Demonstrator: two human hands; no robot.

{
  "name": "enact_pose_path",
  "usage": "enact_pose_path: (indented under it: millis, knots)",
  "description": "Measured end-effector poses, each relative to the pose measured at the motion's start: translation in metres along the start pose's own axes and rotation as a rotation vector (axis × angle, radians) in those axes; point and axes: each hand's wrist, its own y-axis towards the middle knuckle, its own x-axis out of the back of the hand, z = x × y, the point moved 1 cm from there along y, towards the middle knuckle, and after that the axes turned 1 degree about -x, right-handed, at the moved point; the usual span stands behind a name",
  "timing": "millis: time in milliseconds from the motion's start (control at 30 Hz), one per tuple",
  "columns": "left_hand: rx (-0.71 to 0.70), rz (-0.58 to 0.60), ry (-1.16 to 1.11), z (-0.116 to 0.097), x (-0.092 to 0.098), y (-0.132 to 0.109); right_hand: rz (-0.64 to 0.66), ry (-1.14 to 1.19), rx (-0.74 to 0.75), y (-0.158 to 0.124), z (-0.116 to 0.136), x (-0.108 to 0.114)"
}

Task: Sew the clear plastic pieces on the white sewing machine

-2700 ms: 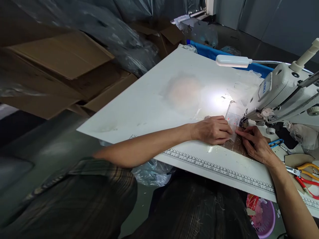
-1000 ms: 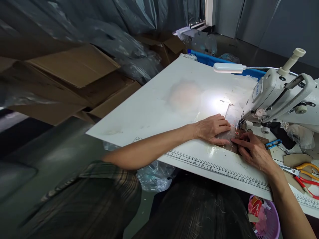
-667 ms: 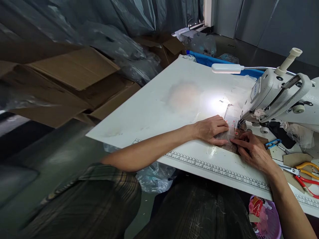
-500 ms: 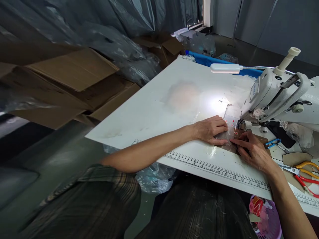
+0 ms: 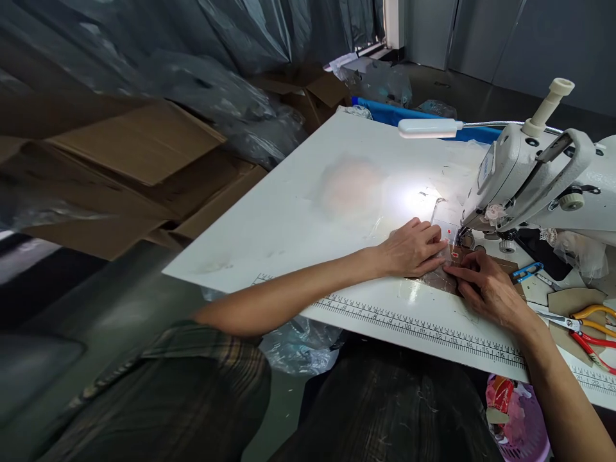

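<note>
A thin sheer fabric with small red marks (image 5: 449, 231) lies under the needle area of a white sewing machine (image 5: 503, 173). My left hand (image 5: 414, 248) rests on this fabric just left of the needle, its fingers close together and pressing down. My right hand (image 5: 488, 289) is in front of the needle, index finger stretched towards the left fingertips and touching the fabric edge, the other fingers bent. A brown plate (image 5: 445, 280) shows beneath both hands. Whether the right fingers pinch the fabric is hard to make out.
Orange-handled scissors (image 5: 572, 323), red-handled pliers (image 5: 590, 350) and blue snips (image 5: 527, 272) lie at the right. A lamp (image 5: 428, 128) lights the white table (image 5: 289, 212). Cardboard boxes (image 5: 139, 141) stand left; a purple basket (image 5: 529, 423) sits below the table edge.
My left hand has shifted slightly up and right, its fingers now closer together on the fabric. My right hand stays nearly in place. The view has shifted a little.
</note>
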Motion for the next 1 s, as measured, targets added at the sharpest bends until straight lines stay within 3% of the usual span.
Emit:
enact_pose_path:
  millis: [133,333,567,1000]
  knots:
    - [-0.019,0.1,0.048,-0.002,0.005,0.007,-0.02,-0.003,-0.003,-0.001,0.0,-0.002]
    - [-0.08,0.272,0.022,0.014,0.004,0.026,-0.048,0.01,-0.093,0.0,-0.004,-0.007]
    - [0.005,0.19,-0.158,0.022,-0.005,0.022,-0.049,0.032,-0.133,0.0,-0.005,-0.008]
    - [-0.065,0.171,-0.024,0.019,-0.009,0.024,-0.103,0.031,-0.163,0.001,-0.005,-0.011]
